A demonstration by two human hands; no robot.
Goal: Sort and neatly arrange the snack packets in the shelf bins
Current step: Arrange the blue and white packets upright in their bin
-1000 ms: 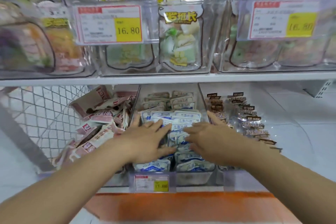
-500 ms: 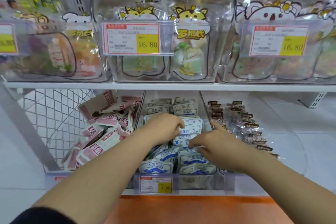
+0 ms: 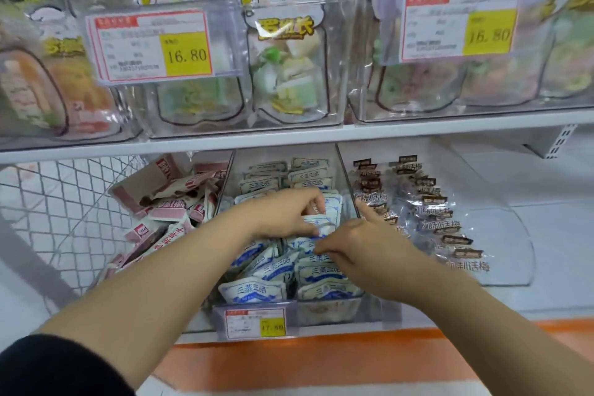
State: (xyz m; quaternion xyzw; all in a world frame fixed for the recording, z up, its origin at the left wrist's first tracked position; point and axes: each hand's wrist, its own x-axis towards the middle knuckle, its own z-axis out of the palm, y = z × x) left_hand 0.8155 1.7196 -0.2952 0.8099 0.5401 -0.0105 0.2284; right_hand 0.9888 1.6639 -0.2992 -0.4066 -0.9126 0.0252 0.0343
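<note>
Left hand (image 3: 283,214) — fingers curled round blue-and-white packets (image 3: 257,291). Right hand (image 3: 363,244) — forefinger straight, thumb pinching one packet's edge. Both inside the middle bin (image 3: 334,313); pink packets (image 3: 167,212) to their left, dark-labelled packets (image 3: 434,219) to their right.

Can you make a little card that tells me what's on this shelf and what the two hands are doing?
Place: shop shelf with clear bins
Middle bin: blue-and-white packets in two rows, some leaning
Left of it: pink packets, jumbled
Right of it: clear packets with dark labels, in rows
Left hand: pinches one packet in the middle bin
Right hand: fingertips on the packets there, grip unclear
Shelf above: snack bags behind price tags reading 16.80
</note>
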